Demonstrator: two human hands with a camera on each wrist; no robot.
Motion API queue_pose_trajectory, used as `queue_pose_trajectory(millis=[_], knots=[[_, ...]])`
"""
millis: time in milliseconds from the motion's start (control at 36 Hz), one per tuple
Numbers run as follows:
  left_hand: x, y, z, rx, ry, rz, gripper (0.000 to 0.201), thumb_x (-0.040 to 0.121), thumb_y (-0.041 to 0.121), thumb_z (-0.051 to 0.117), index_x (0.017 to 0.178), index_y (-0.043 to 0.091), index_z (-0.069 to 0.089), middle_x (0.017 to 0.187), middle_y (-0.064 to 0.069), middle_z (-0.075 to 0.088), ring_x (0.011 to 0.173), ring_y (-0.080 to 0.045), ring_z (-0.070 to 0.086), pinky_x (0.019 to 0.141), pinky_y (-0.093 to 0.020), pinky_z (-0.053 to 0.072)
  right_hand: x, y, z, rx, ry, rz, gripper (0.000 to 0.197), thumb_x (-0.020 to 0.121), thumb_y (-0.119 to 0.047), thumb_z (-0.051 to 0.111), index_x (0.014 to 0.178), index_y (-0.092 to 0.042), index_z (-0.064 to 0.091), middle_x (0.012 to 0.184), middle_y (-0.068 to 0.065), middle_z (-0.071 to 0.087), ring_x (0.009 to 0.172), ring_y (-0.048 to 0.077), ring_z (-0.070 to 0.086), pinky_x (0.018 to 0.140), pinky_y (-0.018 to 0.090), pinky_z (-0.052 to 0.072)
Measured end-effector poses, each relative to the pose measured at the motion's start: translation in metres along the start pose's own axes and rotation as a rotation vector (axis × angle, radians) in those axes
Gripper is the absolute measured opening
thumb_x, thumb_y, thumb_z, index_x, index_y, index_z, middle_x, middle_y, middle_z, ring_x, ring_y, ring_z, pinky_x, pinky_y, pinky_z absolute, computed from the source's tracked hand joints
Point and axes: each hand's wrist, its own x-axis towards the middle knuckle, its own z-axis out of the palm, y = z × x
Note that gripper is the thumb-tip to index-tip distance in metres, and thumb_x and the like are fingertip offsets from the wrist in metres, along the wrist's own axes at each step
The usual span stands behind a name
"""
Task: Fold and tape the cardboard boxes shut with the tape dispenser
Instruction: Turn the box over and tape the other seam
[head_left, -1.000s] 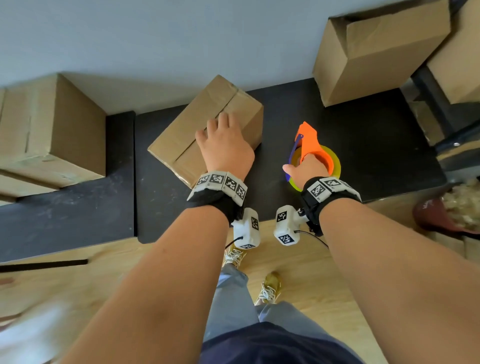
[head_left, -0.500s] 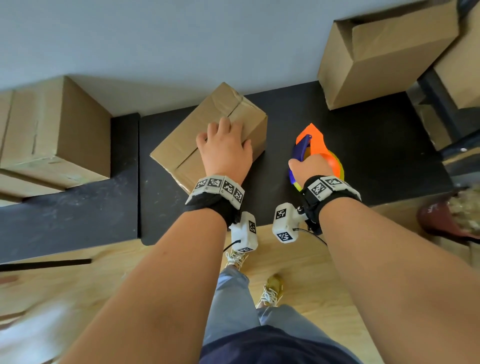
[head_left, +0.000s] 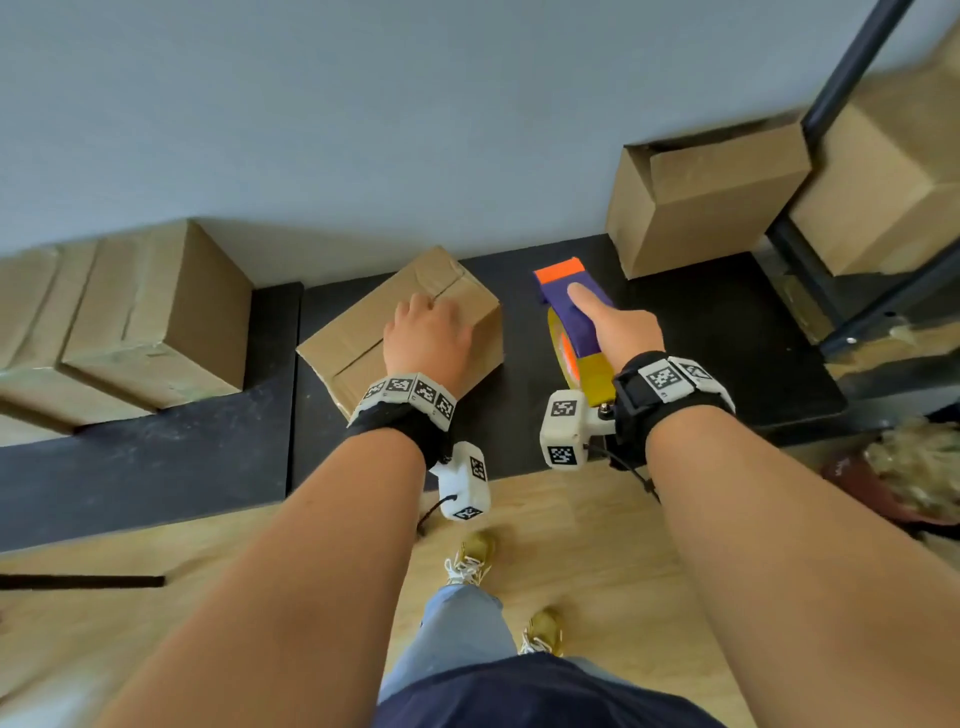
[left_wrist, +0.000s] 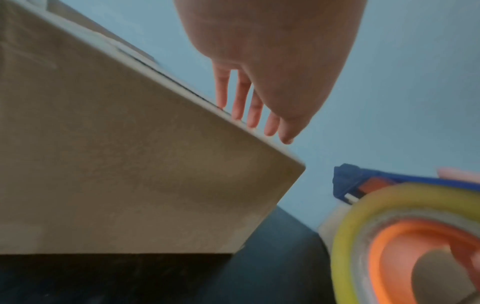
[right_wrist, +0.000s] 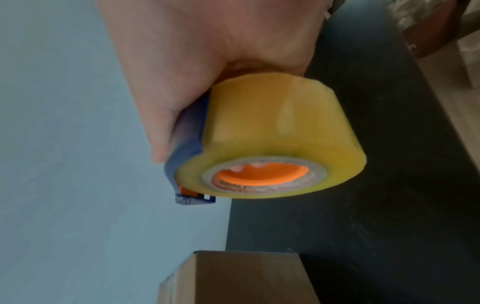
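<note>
Our left hand (head_left: 427, 338) presses flat, fingers straight, on the middle box (head_left: 400, 332) on the table (head_left: 727, 332); our right hand (head_left: 618, 325) grips the tape dispenser (head_left: 571, 332) just right. We should start taping at the far seam edge, pressing firmly.

Right hand (head_left: 618, 332) has raised the dispenser (head_left: 569, 322) off the black table (head_left: 727, 332); a second ago it lay flat there with the orange face up. It is now turned on edge, purple frame up under the thumb, orange tip pointing to the wall, yellow tape roll (right_wrist: 280, 131) hanging below the palm. It has also come nearer the box (head_left: 415, 306). Left hand (head_left: 426, 338) was laid flat on the box top with fingers stretched; the fingers (left_wrist: 241, 98) now bend down onto the flap seam
</note>
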Motion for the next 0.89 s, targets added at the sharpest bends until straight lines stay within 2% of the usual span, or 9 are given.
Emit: queue_pose_trajectory(millis=[111, 278, 333, 417, 556, 639, 694, 805, 889], knots=[[0.014, 0.005, -0.019, -0.315, -0.071, -0.082, 0.028, 0.1, 0.028, 0.042, 0.114, 0.016, 0.062, 0.105, -0.007, 0.063, 0.09, -0.022, 0.059, 0.073, -0.032, 0.046, -0.011, -0.009, -0.008, 0.071, -0.013, -0.07, 0.074, 0.075, -0.057, 0.073, 0.124, -0.004, 0.061, 0.119, 0.007, 0.066, 0.105, 0.023, 0.062, 0.089, 0.032, 0.047], [0.034, 0.026, -0.049, -0.91, -0.28, -0.288, 0.028, 0.099, 0.027, 0.044, 0.083, 0.014, 0.063, 0.082, -0.005, 0.062, 0.069, -0.021, 0.057, 0.074, -0.034, 0.046, -0.032, -0.026, -0.018, 0.124, -0.123, -0.184, 0.058, 0.073, -0.054, 0.076, 0.107, -0.008, 0.07, 0.102, 0.005, 0.072, 0.091, 0.019, 0.067, 0.077, 0.028, 0.05], [0.037, 0.029, -0.059, -1.005, -0.381, -0.366, 0.04, 0.101, 0.037, 0.038, 0.088, 0.01, 0.065, 0.088, -0.006, 0.063, 0.073, -0.021, 0.056, 0.073, -0.033, 0.046, -0.035, -0.03, -0.018, 0.137, -0.163, -0.206, 0.053, 0.07, -0.056, 0.078, 0.101, -0.013, 0.073, 0.098, 0.007, 0.075, 0.095, 0.023, 0.069, 0.089, 0.036, 0.051], [0.041, 0.023, -0.065, -1.043, -0.465, -0.43, 0.059, 0.097, 0.052, 0.033, 0.091, 0.006, 0.07, 0.091, -0.007, 0.069, 0.079, -0.024, 0.061, 0.084, -0.036, 0.05, -0.041, -0.035, -0.017, 0.15, -0.223, -0.225, 0.052, 0.066, -0.058, 0.079, 0.096, -0.016, 0.075, 0.093, 0.007, 0.076, 0.097, 0.028, 0.07, 0.1, 0.043, 0.05], [0.05, 0.011, -0.066, -1.134, -0.598, -0.453, 0.061, 0.087, 0.064, 0.047, 0.092, 0.009, 0.074, 0.091, -0.004, 0.075, 0.089, -0.023, 0.069, 0.088, -0.037, 0.051, -0.051, -0.044, -0.015, 0.175, -0.309, -0.193, 0.06, 0.063, -0.058, 0.081, 0.103, -0.014, 0.074, 0.096, 0.01, 0.076, 0.1, 0.031, 0.069, 0.102, 0.047, 0.048], [0.056, 0.005, -0.064, -1.22, -0.62, -0.468, 0.034, 0.074, 0.044, 0.071, 0.082, 0.012, 0.067, 0.085, -0.001, 0.069, 0.075, -0.02, 0.06, 0.073, -0.032, 0.047, -0.055, -0.047, -0.014, 0.157, -0.33, -0.179, 0.066, 0.061, -0.061, 0.081, 0.106, -0.014, 0.073, 0.098, 0.011, 0.075, 0.099, 0.031, 0.07, 0.101, 0.046, 0.049], [0.059, 0.004, -0.066, -1.244, -0.675, -0.455, 0.02, 0.075, 0.03, 0.069, 0.077, 0.015, 0.058, 0.085, -0.003, 0.057, 0.069, -0.018, 0.05, 0.063, -0.031, 0.039, -0.06, -0.049, -0.013, 0.16, -0.334, -0.169, 0.061, 0.066, -0.058, 0.08, 0.107, -0.013, 0.073, 0.097, 0.011, 0.075, 0.094, 0.029, 0.071, 0.097, 0.043, 0.051], [0.072, -0.002, -0.067, -1.131, -0.652, -0.383, 0.008, 0.092, 0.014, 0.056, 0.087, 0.011, 0.061, 0.088, -0.005, 0.065, 0.087, -0.024, 0.06, 0.088, -0.037, 0.046, -0.066, -0.05, -0.012, 0.135, -0.329, -0.152, 0.054, 0.074, -0.053, 0.077, 0.108, -0.012, 0.072, 0.096, 0.011, 0.076, 0.087, 0.026, 0.071, 0.087, 0.038, 0.054], [0.075, -0.003, -0.069, -1.03, -0.658, -0.324, 0.017, 0.095, 0.008, 0.049, 0.083, 0.011, 0.061, 0.086, -0.003, 0.065, 0.08, -0.017, 0.061, 0.082, -0.033, 0.046, -0.068, -0.05, -0.009, 0.103, -0.322, -0.124, 0.059, 0.066, -0.057, 0.08, 0.106, -0.014, 0.073, 0.097, 0.01, 0.076, 0.094, 0.029, 0.071, 0.095, 0.042, 0.053]])
